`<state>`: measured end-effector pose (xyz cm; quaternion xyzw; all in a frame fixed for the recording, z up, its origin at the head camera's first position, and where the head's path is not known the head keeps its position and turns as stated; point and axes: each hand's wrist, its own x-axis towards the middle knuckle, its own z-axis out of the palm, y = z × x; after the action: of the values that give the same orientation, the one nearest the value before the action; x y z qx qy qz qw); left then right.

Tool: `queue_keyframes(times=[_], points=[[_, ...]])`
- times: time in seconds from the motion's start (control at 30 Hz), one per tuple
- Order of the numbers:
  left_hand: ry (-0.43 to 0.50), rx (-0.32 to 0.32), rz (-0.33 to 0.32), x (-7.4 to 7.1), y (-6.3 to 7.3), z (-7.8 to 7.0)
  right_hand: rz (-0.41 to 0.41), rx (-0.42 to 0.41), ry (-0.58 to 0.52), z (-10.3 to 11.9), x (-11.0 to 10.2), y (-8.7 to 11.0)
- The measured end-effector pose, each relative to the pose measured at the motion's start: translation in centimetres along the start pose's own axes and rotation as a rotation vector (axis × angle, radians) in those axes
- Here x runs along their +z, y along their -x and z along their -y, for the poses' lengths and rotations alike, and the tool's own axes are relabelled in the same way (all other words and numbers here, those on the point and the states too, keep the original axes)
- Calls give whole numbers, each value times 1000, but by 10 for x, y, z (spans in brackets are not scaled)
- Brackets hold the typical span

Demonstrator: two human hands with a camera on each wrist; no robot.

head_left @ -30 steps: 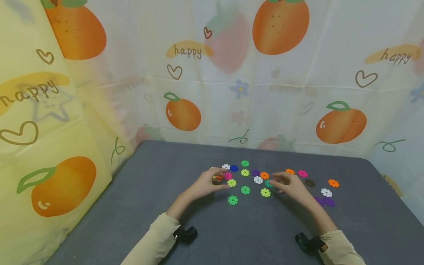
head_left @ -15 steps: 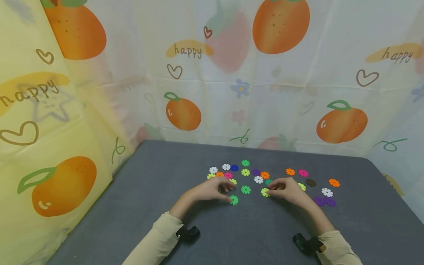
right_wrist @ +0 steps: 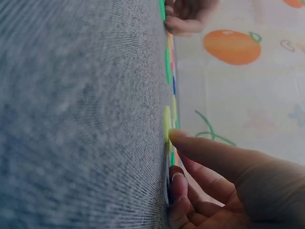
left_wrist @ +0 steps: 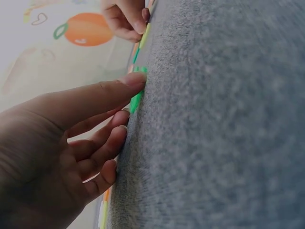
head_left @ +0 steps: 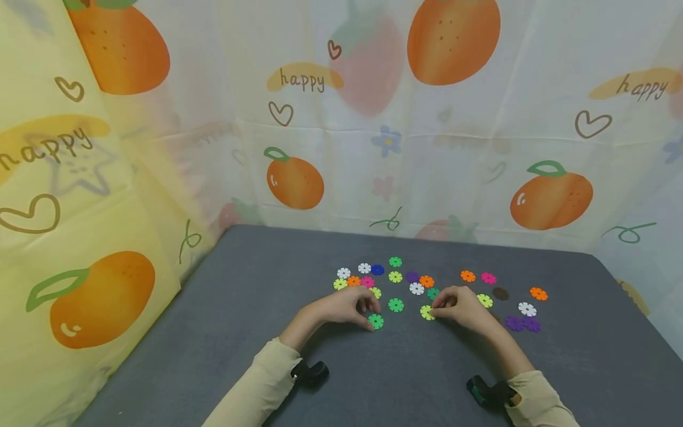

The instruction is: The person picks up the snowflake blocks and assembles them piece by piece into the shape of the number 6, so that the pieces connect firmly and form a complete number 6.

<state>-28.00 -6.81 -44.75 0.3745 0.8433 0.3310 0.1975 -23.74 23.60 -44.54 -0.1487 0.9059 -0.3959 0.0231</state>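
My left hand (head_left: 345, 305) rests low at a green notched plastic disc (head_left: 376, 321), thumb at its near edge and forefinger at its far edge. In the left wrist view the thumb lies against this green disc (left_wrist: 137, 93), the other fingers curled beside it. My right hand (head_left: 460, 307) pinches the right edge of a yellow notched disc (head_left: 427, 312) between thumb and forefinger. Seen from the right wrist, the thumb tip meets the rim of the yellow disc (right_wrist: 167, 121). Both discs lie flat on the dark grey table (head_left: 341, 379).
Between the hands lies another green disc (head_left: 396, 305). Several colourful discs spread behind, among them a white disc (head_left: 417, 289) and a blue disc (head_left: 377, 270). Two purple discs (head_left: 523, 324) sit right of the right forearm. A printed curtain (head_left: 341, 148) stands behind the table.
Both hands have come down toward the near discs: the left moved right and nearer to the green disc, the right nearer and left to the yellow one. Over the last half second they barely moved.
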Motion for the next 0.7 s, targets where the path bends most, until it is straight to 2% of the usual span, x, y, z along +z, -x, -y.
queue_keyframes(times=[0.13, 0.33, 0.6, 0.7], points=[[3, -11, -3, 0, -1, -1, 4, 18, -14, 0, 0, 0], [12, -43, -15, -1, -1, -5, 24, 2, 6, 2, 0, 0], [132, -11, -34, -2, -2, -2, 53, 29, -26, -1, -1, -1], [172, -9, -65, -2, -2, 1, 71, 18, -63, -1, -2, 0]])
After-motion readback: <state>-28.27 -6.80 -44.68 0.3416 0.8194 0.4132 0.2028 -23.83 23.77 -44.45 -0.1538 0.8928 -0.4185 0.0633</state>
